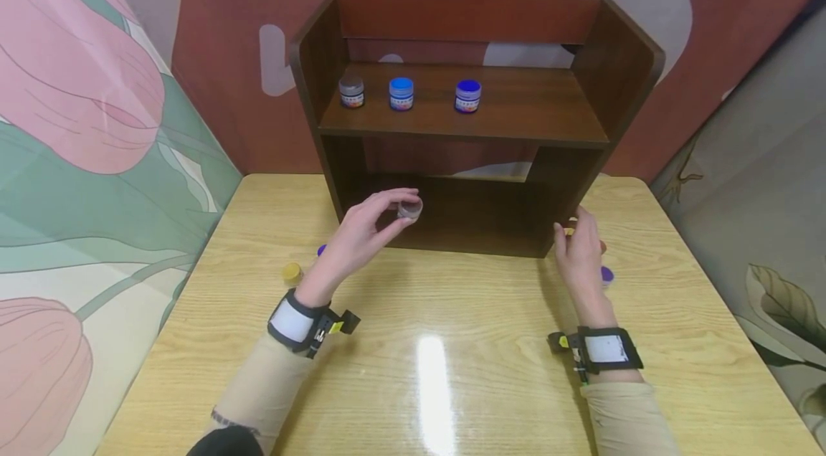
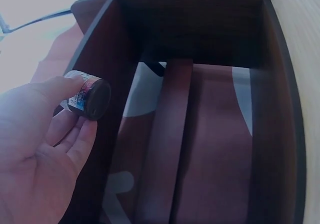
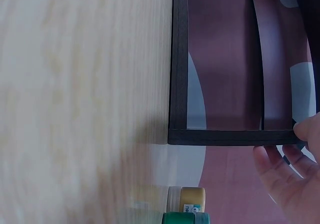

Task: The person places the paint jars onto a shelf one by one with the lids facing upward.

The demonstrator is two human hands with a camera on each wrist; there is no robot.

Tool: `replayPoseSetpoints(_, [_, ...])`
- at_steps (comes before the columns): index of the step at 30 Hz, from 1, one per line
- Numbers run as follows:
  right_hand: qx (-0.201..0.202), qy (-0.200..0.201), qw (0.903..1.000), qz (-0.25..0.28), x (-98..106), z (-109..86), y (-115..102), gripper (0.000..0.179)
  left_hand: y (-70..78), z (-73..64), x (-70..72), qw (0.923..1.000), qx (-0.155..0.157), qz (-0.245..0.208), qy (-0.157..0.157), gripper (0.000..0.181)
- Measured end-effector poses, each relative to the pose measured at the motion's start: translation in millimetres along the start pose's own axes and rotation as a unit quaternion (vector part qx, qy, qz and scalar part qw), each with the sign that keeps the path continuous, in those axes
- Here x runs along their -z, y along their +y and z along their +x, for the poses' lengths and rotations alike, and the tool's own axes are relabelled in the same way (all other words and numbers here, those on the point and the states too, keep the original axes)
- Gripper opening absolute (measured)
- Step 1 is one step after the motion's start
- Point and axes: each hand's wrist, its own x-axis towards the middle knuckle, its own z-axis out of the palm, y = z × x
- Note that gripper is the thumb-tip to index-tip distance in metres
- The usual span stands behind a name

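Note:
My left hand (image 1: 364, 230) pinches a small paint jar (image 1: 409, 209) between thumb and fingers in front of the lower compartment of a dark brown wooden shelf (image 1: 464, 130). In the left wrist view that paint jar (image 2: 89, 95) is tilted, showing its dark end and a colourful label. My right hand (image 1: 579, 252) grips the shelf's right side panel, thumb at the front edge and fingers on the outer side, as the right wrist view shows. On the upper board stand a grey jar (image 1: 351, 92), a light blue jar (image 1: 401, 94) and a dark blue jar (image 1: 467, 96).
Left of the shelf sit a yellow jar (image 1: 292, 272) and a purple-blue jar (image 1: 321, 249), partly behind my forearm. Beside my right hand is a purple jar (image 1: 606, 274); a gold jar (image 3: 192, 199) and a green jar (image 3: 182, 218) show low in the right wrist view.

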Motion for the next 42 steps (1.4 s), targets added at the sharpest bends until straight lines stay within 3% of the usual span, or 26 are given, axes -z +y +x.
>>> replayPoseSetpoints(23, [0.016,0.013,0.9998,0.000,-1,1.1,0,0.041,28.8,30.1,-0.8,0.9989,-0.026,-0.037,0.013,0.037])
replayPoseSetpoints(42, [0.024,0.015,0.9996,0.000,-1,-1.4,4,0.042,42.0,44.6,-15.2,0.9971,-0.050,-0.048,0.030,0.036])
